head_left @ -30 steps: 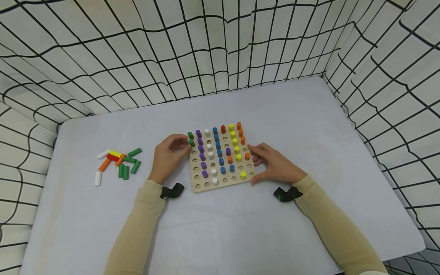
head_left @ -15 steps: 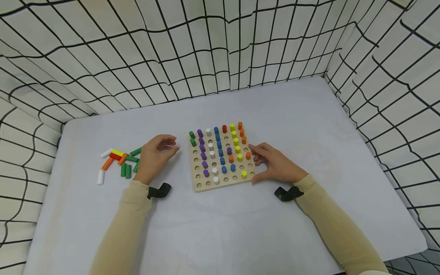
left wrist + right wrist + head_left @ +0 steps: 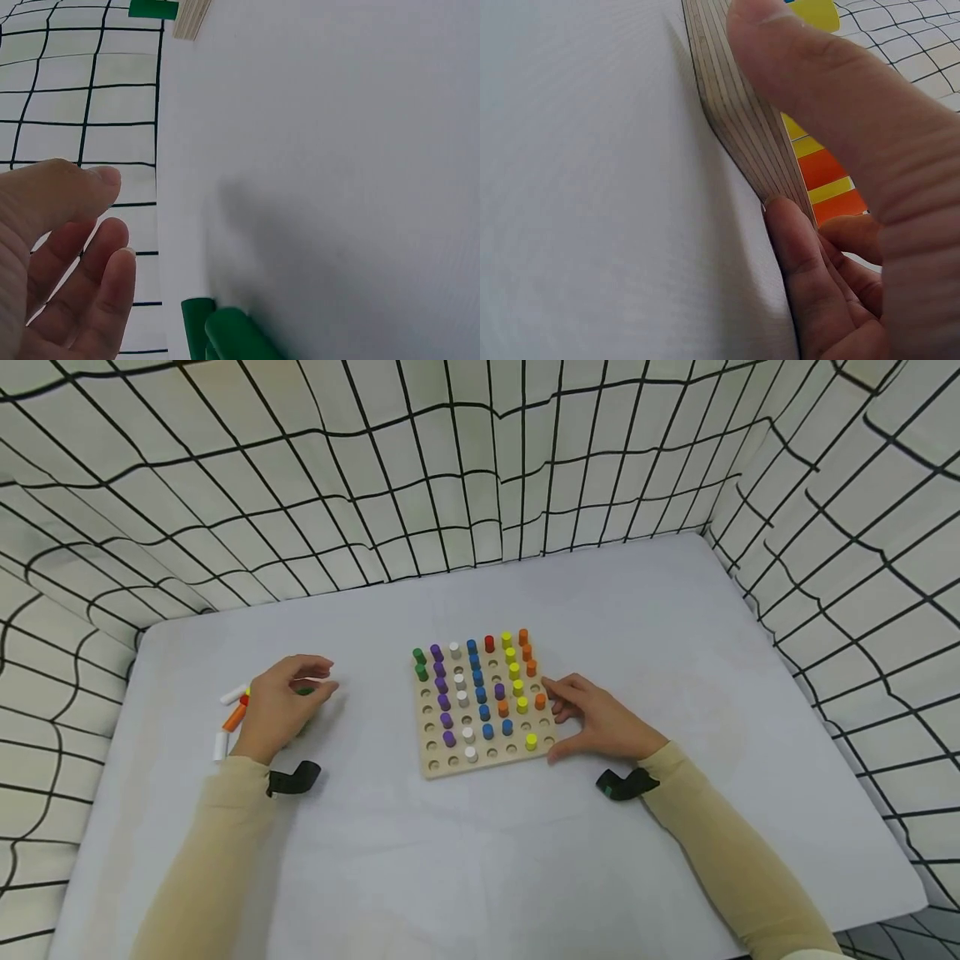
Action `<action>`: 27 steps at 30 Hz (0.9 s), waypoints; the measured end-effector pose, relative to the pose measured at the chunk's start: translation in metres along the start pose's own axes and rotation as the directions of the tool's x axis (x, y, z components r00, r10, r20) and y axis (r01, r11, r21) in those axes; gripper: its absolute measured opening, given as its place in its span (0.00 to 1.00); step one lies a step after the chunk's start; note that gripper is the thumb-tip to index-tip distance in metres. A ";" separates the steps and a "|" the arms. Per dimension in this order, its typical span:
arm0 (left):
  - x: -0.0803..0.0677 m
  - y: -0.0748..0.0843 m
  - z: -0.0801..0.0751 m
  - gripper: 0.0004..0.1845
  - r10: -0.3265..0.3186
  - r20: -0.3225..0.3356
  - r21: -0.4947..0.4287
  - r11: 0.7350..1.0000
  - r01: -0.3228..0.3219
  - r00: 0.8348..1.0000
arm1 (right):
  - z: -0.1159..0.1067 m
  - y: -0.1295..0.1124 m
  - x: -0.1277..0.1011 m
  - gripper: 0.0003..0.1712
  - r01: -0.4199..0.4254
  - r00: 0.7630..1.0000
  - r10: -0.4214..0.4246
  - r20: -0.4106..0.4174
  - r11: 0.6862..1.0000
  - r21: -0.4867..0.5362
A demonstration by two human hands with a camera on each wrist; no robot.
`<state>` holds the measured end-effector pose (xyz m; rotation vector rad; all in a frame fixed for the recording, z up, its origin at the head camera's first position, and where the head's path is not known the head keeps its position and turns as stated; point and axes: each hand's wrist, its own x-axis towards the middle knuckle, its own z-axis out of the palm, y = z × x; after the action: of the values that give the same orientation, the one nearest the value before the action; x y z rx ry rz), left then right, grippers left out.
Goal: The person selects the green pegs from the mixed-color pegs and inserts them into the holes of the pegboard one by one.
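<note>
A square wooden pegboard [image 3: 442, 754] is lying flat near the middle of a white-covered table [image 3: 480, 860], its columns of round holes partly filled with upright coloured pegs. Reading from the board's left edge, two green pegs [image 3: 422, 672] are standing at the far end of the first column, and six purple pegs [image 3: 444, 702] are lining the second. White pegs [image 3: 460, 682] are dotting the third, with bare holes showing between some of them, and blue pegs [image 3: 481, 695] are running down the fourth. The fifth is mixing a red peg [image 3: 489, 644] at the far end with purple, orange and blue ones; yellow pegs [image 3: 513, 671] and then orange pegs [image 3: 531, 668] are filling much of the last two.

The right hand [image 3: 602, 718] is grasping the board at its near right corner, the thumb by the corner and the bent fingers touching the right-hand side edge.

Well to the left of the board, the left hand [image 3: 288, 697] is hovering, palm free and fingers loosely bent, thumb apart from them. Beneath and beside it, loose pegs are lying on the cloth: white [image 3: 221, 746], orange [image 3: 235, 717] and green [image 3: 240, 337] are showing, with others partly hidden.

Tan sleeves [image 3: 198, 852] are covering both forearms, and a black wrist mount [image 3: 627, 784] is sitting at each cuff. Black wire mesh [image 3: 491, 468] is standing around the table's far and side edges.
</note>
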<state>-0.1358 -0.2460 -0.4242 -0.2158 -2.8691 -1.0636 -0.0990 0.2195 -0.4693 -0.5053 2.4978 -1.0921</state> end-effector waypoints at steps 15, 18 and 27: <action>0.001 -0.026 -0.036 0.20 -0.054 0.083 0.104 0.994 0.045 0.995 | 0.000 -0.004 -0.002 0.70 -0.008 1.000 0.008 0.007 1.000 -0.001; 0.002 -0.030 -0.038 0.20 -0.069 0.109 0.118 0.991 0.056 0.992 | 0.001 -0.003 -0.002 0.70 -0.005 1.000 0.005 0.002 1.000 0.002; 0.007 -0.042 -0.038 0.19 -0.121 0.165 0.167 0.982 0.093 0.979 | 0.000 -0.002 -0.002 0.71 -0.007 1.000 0.007 0.000 1.000 0.006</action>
<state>-0.1483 -0.3014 -0.4214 -0.1522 -3.1368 -0.8657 -0.0972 0.2190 -0.4679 -0.4949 2.4931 -1.0972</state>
